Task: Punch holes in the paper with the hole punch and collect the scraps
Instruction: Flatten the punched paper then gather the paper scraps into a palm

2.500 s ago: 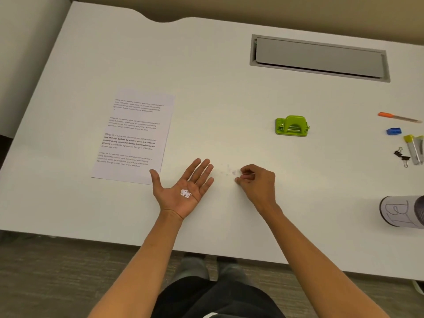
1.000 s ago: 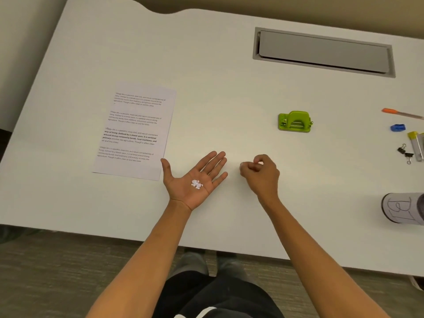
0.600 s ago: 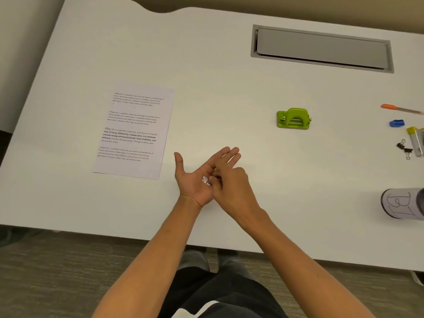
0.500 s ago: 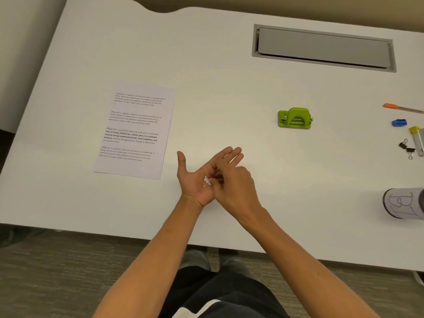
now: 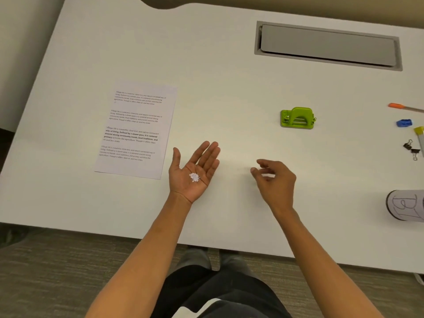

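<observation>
The white desk (image 5: 229, 88) carries one printed paper sheet (image 5: 135, 131) at left and one green hole punch (image 5: 297, 118) well to the right; a labelled cylinder (image 5: 406, 207) is cut off at the right edge. The left hand (image 5: 195, 172) lies palm up, fingers spread, cradling a small heap of paper scraps (image 5: 195, 177), too tiny to count. The right hand (image 5: 274, 177) hovers nearby, loosely curled, pinching nothing visible.
</observation>
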Available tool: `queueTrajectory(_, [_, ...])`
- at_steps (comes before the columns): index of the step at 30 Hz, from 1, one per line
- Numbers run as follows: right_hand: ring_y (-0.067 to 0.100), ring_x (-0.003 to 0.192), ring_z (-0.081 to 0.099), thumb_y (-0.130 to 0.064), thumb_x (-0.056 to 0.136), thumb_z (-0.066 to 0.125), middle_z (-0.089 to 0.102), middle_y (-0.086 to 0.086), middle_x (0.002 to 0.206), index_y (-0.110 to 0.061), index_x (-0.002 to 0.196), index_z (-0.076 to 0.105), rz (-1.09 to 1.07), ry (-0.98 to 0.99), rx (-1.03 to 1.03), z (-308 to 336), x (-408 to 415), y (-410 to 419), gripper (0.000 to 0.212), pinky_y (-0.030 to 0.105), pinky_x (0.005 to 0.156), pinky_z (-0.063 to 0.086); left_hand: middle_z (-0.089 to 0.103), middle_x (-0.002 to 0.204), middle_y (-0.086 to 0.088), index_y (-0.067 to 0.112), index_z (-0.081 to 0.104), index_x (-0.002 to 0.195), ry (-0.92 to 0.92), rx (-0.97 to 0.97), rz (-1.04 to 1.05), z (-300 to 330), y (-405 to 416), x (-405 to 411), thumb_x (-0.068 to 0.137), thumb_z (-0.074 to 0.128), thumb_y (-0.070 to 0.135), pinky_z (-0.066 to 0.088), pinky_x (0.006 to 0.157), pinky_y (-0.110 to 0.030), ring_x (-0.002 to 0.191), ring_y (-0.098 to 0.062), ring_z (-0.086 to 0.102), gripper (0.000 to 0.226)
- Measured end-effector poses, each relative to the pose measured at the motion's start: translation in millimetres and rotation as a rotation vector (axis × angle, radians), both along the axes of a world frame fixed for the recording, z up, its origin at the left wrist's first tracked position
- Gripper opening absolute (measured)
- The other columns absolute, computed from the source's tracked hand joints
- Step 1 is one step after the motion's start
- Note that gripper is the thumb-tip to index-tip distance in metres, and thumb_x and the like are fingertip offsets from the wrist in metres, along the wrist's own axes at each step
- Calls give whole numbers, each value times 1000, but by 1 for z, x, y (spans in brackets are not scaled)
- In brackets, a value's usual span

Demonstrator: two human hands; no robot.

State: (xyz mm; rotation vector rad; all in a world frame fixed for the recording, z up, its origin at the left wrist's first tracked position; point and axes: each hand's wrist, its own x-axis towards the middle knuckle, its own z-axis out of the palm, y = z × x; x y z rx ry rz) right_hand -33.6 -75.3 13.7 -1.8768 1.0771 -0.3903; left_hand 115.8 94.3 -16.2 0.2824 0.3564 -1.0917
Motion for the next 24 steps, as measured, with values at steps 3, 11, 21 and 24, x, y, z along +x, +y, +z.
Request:
queueTrajectory(3, [14, 80, 66, -16, 85, 78, 68, 6, 102, -8, 113, 74, 143, 184, -35, -24, -4, -1, 30, 24, 78, 58, 55, 141, -21, -2, 57, 133, -10, 43, 42, -1, 9, 7, 94, 45, 61, 51, 103, -48, 131, -34, 54, 76])
queueTrajectory(11, [25, 84, 67, -9, 92, 67, 71, 11, 93, -4, 105, 77, 314, 157, -143, -32, 30, 8, 17, 35, 83, 55, 52, 145, -20, -1, 56, 135, 5, 100, 69, -2, 16, 10, 94, 42, 66, 50, 103, -49, 134, -33, 51, 79])
queueTrajectory(21, [22, 94, 59, -22, 94, 68, 60, 9, 110, -6, 125, 68, 296, 177, -181, -43, 5, 13, 34, 32, 84, 52, 41, 154, -16, 1, 43, 146, -40, 60, 18, -4, 26, 1, 83, 48, 77, 35, 114, -53, 144, -32, 38, 98])
queueTrajectory(24, [23, 94, 57, -28, 92, 71, 61, 8, 106, -9, 124, 69, 372, 180, -247, -42, 16, 18, 37, 31, 82, 49, 36, 157, -18, 0, 36, 149, -26, 0, -3, -4, 23, -4, 81, 47, 79, 29, 117, -54, 146, -33, 33, 104])
